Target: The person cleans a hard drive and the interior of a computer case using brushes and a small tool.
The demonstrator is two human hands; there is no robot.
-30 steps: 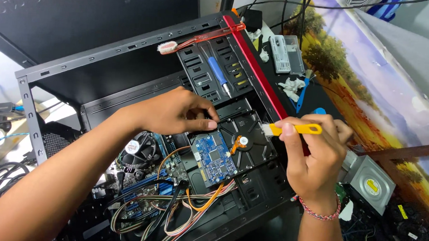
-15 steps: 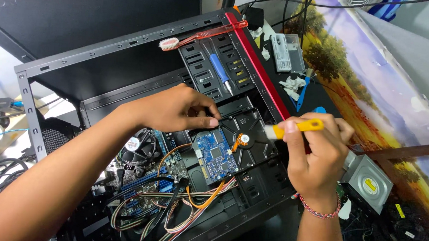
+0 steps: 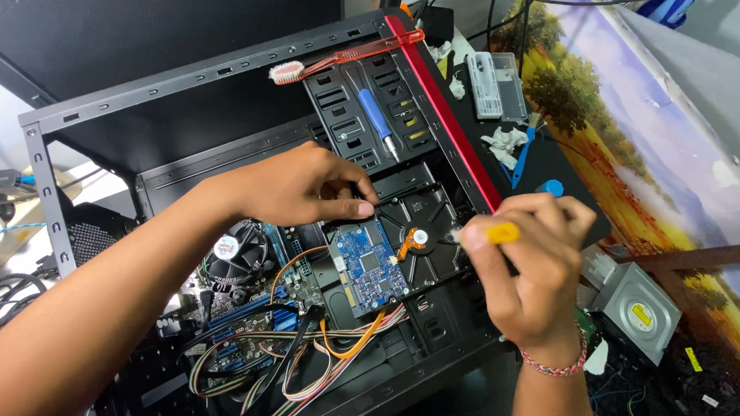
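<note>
An open black computer case [image 3: 225,74] lies on its side with a red front strip. Inside it a hard drive [image 3: 424,228] lies with its blue circuit board [image 3: 369,264] facing up. My left hand [image 3: 304,183] rests on the drive's far edge, fingertips pinched against it. My right hand [image 3: 531,267] grips a yellow-handled screwdriver [image 3: 497,233], its tip pointing left at the drive's right side. A fabric bracelet circles my right wrist.
A blue-handled screwdriver [image 3: 375,115] and a red toothbrush [image 3: 344,59] lie on the case's drive bay. A processor fan [image 3: 237,252], motherboard and coloured cables [image 3: 329,349] fill the lower case. An optical drive [image 3: 635,310] and a clear box [image 3: 495,84] sit on the landscape-printed mat.
My right hand has turned and shifted slightly left, the screwdriver now shorter in view and closer to the drive. My left hand stays on the drive.
</note>
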